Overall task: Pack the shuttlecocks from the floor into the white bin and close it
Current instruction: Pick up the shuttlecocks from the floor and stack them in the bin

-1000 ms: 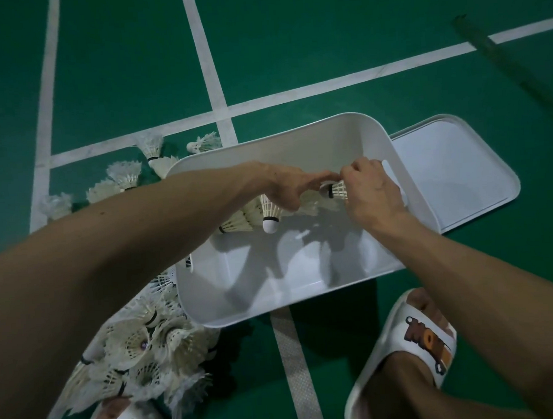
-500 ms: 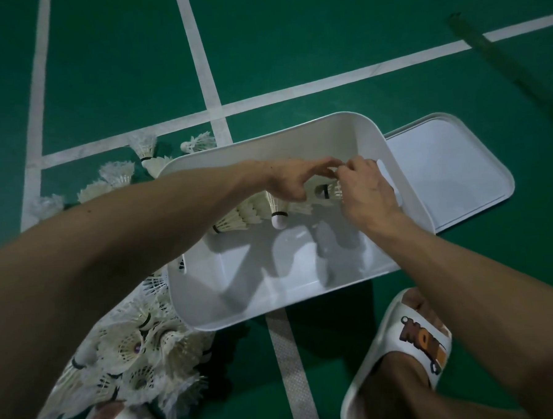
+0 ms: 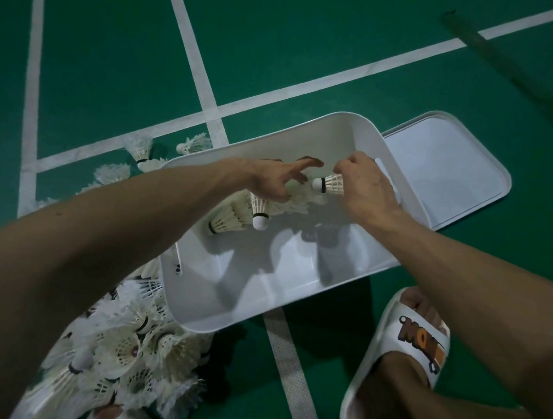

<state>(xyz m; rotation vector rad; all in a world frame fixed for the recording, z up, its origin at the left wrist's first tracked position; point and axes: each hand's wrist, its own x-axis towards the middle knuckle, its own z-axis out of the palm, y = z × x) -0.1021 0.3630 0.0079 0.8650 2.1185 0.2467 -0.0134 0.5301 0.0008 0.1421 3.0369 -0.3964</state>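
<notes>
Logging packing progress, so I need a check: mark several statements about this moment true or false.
1. The lid lies on the floor beside the open white bin. True.
2. The right hand is empty. False: it pinches one shuttlecock.
3. A pile of shuttlecocks lies on the floor left of the bin. True.
4. The bin is packed full. False: most of its bottom shows bare.
5. The left hand rests on the pile. False: it holds a bunch of shuttlecocks over the bin.
</notes>
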